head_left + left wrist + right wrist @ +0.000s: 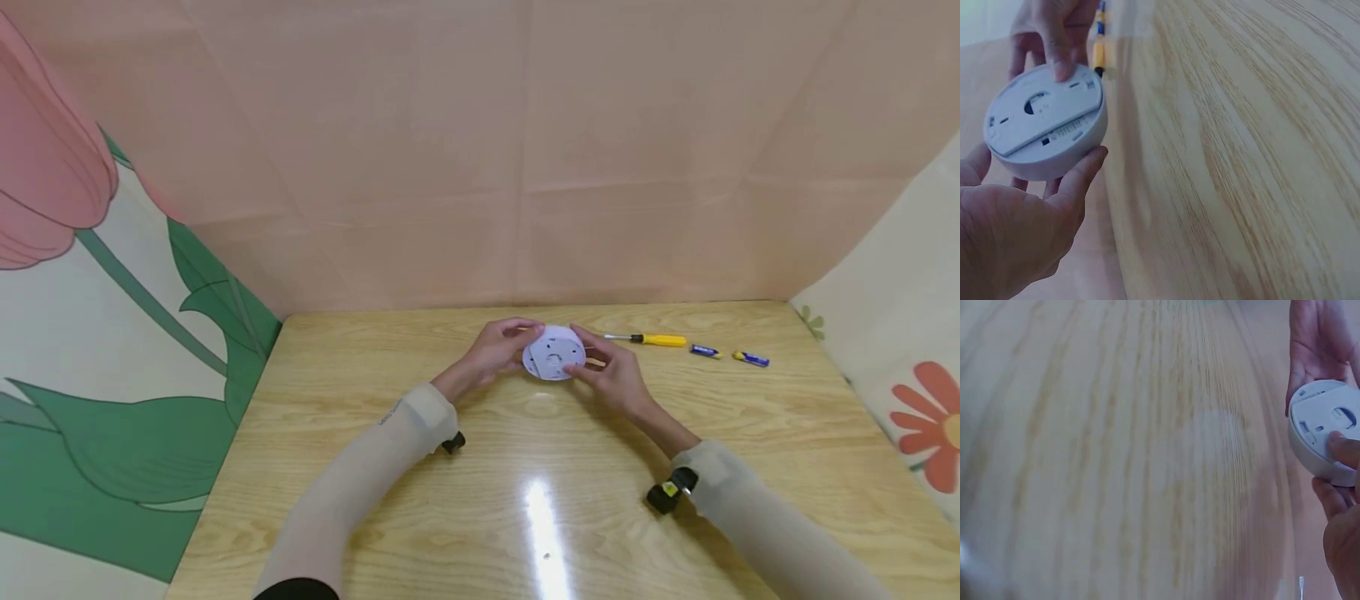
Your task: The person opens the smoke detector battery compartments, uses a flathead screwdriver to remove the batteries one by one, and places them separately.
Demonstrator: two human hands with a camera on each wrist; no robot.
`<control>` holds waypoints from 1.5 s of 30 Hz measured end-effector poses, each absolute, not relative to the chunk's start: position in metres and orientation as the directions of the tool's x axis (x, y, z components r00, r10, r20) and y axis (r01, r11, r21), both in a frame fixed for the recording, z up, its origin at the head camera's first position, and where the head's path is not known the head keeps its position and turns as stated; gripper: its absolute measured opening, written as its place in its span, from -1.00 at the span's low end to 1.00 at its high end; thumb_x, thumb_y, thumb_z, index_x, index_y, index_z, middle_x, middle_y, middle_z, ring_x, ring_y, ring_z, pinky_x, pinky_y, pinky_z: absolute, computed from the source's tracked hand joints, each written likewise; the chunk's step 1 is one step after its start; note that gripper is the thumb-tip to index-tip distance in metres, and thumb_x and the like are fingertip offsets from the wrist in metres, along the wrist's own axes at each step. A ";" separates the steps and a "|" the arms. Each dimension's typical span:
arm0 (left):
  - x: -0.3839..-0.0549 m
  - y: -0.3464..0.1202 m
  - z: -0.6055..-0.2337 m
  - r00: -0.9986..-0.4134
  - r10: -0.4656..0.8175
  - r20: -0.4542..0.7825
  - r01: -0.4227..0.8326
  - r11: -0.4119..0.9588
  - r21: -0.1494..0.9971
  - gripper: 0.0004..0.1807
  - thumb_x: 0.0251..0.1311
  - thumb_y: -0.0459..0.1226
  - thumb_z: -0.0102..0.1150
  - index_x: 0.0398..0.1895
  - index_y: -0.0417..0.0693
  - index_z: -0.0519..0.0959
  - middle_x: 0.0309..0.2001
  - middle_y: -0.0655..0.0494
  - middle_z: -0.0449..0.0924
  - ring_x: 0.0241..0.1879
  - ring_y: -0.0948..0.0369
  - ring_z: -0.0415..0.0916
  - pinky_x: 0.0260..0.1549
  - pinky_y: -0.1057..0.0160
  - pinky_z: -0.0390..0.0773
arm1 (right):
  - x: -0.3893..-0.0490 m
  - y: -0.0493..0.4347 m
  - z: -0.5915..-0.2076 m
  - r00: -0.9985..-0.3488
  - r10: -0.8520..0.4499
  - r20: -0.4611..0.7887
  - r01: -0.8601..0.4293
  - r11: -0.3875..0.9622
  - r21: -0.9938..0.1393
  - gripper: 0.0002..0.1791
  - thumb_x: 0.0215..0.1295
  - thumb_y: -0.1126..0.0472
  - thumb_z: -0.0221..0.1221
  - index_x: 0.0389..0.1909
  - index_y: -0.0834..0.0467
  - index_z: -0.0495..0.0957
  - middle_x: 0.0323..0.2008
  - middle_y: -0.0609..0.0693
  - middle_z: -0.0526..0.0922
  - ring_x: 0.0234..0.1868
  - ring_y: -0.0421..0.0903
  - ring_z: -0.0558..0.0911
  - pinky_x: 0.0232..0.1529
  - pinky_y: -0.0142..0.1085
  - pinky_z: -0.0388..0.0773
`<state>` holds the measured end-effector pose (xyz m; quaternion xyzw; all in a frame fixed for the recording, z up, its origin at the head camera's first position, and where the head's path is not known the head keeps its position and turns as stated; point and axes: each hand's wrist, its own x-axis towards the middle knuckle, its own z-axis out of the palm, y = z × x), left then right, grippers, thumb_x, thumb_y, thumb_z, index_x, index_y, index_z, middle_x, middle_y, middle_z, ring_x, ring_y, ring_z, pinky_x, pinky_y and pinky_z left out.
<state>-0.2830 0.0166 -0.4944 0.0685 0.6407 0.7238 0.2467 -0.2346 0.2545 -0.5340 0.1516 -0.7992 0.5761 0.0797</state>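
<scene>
Both hands hold a round white smoke detector [553, 353] above the far part of the table, its slotted back plate facing up. My left hand [501, 348] grips its left edge; in the left wrist view, the left hand's fingers [1088, 169] curl round the rim from below. My right hand [613, 367] holds the right side. In the right wrist view, the right thumb [1342, 449] presses on the flat of the back plate [1329, 412], while other fingers lie under the rim. A central hole and small slots show in the plate.
On the wooden table [420, 500], right of the hands, lie a yellow-handled screwdriver [660, 340] and two blue and yellow batteries, one nearer [705, 352] and one farther right [752, 358]. A pinkish-beige cloth wall [420, 167] rises behind the table's far edge.
</scene>
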 end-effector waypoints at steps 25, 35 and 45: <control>-0.276 0.025 -0.492 -0.921 0.381 -0.081 -0.075 0.030 0.997 -0.38 0.18 -0.26 0.59 0.34 -0.01 0.63 0.31 -0.16 0.61 0.20 0.02 0.65 0.13 0.16 0.69 | -0.240 0.257 -0.526 -0.937 -0.127 0.326 -0.349 0.279 -0.894 -0.38 0.24 0.51 0.43 0.33 0.47 0.51 0.18 0.44 0.65 -0.05 -0.47 0.68 -0.03 -0.52 0.66; -0.276 0.020 -0.493 -0.901 0.432 -0.032 -0.008 0.056 0.998 -0.24 0.14 -0.29 0.61 0.44 0.00 0.53 0.35 -0.11 0.58 0.25 0.00 0.62 0.15 0.18 0.68 | -0.240 0.256 -0.516 -0.975 -0.177 0.131 -0.175 0.258 -0.950 -0.24 0.29 0.42 0.44 0.46 0.50 0.34 0.30 0.50 0.53 -0.02 -0.34 0.72 -0.03 -0.49 0.68; -0.277 0.019 -0.498 -0.888 0.460 0.021 0.062 0.075 0.995 -0.08 -0.01 -0.34 0.69 0.49 -0.13 0.46 0.47 -0.21 0.44 0.40 -0.03 0.50 0.33 0.22 0.54 | -0.242 0.265 -0.514 -0.972 -0.231 -0.045 -0.016 0.256 -0.966 -0.06 0.30 0.10 0.50 0.58 0.31 0.27 0.44 0.31 0.48 0.20 -0.11 0.66 0.09 -0.48 0.63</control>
